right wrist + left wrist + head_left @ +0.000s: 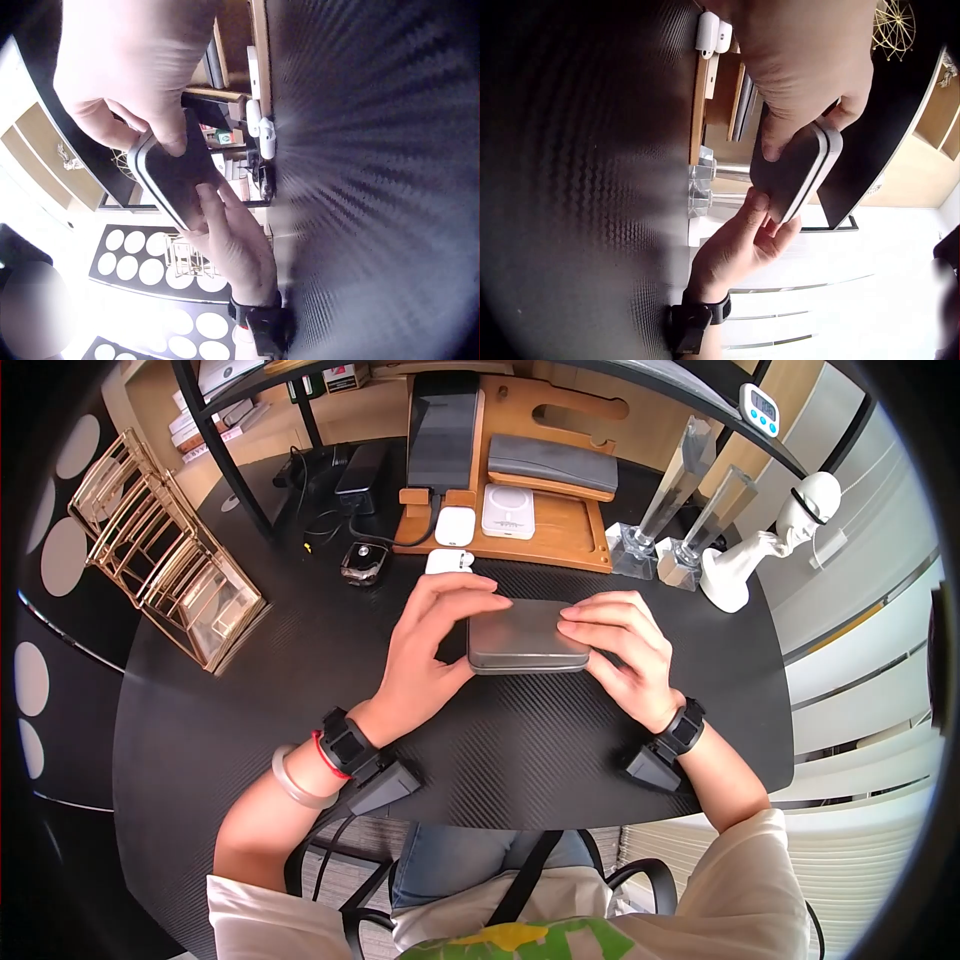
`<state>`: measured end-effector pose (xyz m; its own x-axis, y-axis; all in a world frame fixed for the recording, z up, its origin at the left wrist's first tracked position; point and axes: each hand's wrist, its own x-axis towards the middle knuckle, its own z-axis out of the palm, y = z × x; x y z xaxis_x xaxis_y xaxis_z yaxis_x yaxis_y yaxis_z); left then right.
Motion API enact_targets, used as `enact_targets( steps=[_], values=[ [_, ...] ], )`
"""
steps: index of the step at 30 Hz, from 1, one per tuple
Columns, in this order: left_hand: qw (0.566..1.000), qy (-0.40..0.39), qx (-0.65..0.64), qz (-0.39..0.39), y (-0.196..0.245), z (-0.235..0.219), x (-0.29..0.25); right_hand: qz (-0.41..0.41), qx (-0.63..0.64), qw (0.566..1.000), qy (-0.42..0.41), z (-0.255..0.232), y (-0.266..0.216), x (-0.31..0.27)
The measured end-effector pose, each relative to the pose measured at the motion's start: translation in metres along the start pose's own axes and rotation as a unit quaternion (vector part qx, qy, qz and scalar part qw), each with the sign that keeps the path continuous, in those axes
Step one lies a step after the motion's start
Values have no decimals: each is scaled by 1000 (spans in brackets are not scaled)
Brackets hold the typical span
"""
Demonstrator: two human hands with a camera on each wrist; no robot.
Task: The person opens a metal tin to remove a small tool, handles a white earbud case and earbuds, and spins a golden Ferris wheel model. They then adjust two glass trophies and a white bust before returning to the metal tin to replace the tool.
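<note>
A flat dark grey box (525,632) with rounded corners is held up over the desk between both hands. A seam runs along its edge in the left wrist view, where its lid and base (799,176) look closed together. My left hand (425,645) grips its left end, fingers on the top and thumb underneath. At the other end my right hand (632,655) pinches it the same way, fingers over the top. From the right wrist the dark underside (196,161) shows, with a thumb of each hand against it.
Behind the box stand a white earbud case (449,561) and a wooden organizer (565,545) bearing a phone (443,435) and a grey case (552,463). A gold wire rack (165,550) is at left; crystal trophies (690,510) and a white figurine (730,575) are at right.
</note>
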<state>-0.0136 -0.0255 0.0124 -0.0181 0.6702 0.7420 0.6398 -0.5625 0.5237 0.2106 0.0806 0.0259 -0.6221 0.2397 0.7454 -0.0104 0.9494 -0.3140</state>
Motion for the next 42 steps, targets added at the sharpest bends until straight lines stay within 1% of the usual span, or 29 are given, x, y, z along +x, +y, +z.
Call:
enact_targets(
  steps=[1,3,8,10,13,14,16,17,18,19,20,21,22,24,25,27,28,29,30,31,33,34,35,36,37,38,39,40,42],
  values=[
    [1000,0,0,0,-1,0,-1,-27,-20,999,14,0,0,0],
    [994,19,-80,-74,-5,3,-6,-30,-22,999,26,1,-1,-2],
    [999,9,-21,-39,-7,0,-6,-30,-23,998,47,1,-1,-2],
    [999,10,-12,-35,-5,-1,-5,-8,16,998,65,2,1,-4],
    [999,21,-5,-33,-3,-1,-5,-26,5,999,44,0,3,-5],
    [999,8,-2,-42,-4,-2,-5,-26,5,999,45,0,4,-6],
    [999,-4,1,-51,-2,-3,-6,17,47,998,33,2,5,-8],
    [996,-6,-31,-86,0,-1,-5,16,47,998,34,3,6,-8],
    [991,-8,-64,-121,1,-1,-5,58,62,996,30,4,6,-10],
    [991,-8,-63,-119,0,-1,-5,100,77,992,26,4,5,-10],
    [988,-28,-57,-144,-3,-2,-6,98,76,992,27,5,4,-9],
    [983,-48,-50,-169,-5,-2,-6,143,110,983,27,7,2,-8],
    [983,-47,-49,-168,-3,-2,-5,187,143,972,27,7,1,-6],
    [944,-58,-167,-277,-1,-2,-3,176,134,975,6,1,3,-5],
    [945,-58,-168,-275,-2,-2,-4,165,126,978,-16,-3,3,-4],
    [934,-89,-230,-258,-7,-3,-8,145,107,983,-26,-9,4,0],
    [935,-88,-231,-254,-5,-2,-7,147,115,980,-70,-12,7,-1],
    [904,-93,-297,-293,-3,-1,-7,150,122,974,-114,-14,9,-2],
    [867,-99,-361,-330,-2,0,-6,157,137,970,-129,-13,9,-2],
    [867,-99,-362,-328,-1,0,-6,156,135,970,-129,-14,9,-1],
    [827,-116,-415,-361,-2,0,-6,219,247,931,-156,-16,9,-1],
    [827,-116,-415,-361,-2,0,-6,235,288,916,-153,-15,9,-2],
    [824,-140,-415,-360,-1,0,-6,235,287,916,-154,-14,8,-4],
    [821,-164,-414,-358,0,-1,-6,291,343,882,-142,-12,6,-7],
    [821,-163,-414,-358,0,-1,-6,344,395,842,-129,-9,4,-9],
    [821,-152,-414,-362,1,-2,-6,335,406,841,-125,-5,6,-10],
    [821,-141,-414,-368,2,-2,-7,357,395,836,-136,-4,3,-9],
    [848,-150,-367,-352,4,-1,-7,354,401,833,-142,-2,0,-9],
    [847,-170,-342,-369,3,-7,-5,347,414,826,-162,-2,0,-10]
  ],
)
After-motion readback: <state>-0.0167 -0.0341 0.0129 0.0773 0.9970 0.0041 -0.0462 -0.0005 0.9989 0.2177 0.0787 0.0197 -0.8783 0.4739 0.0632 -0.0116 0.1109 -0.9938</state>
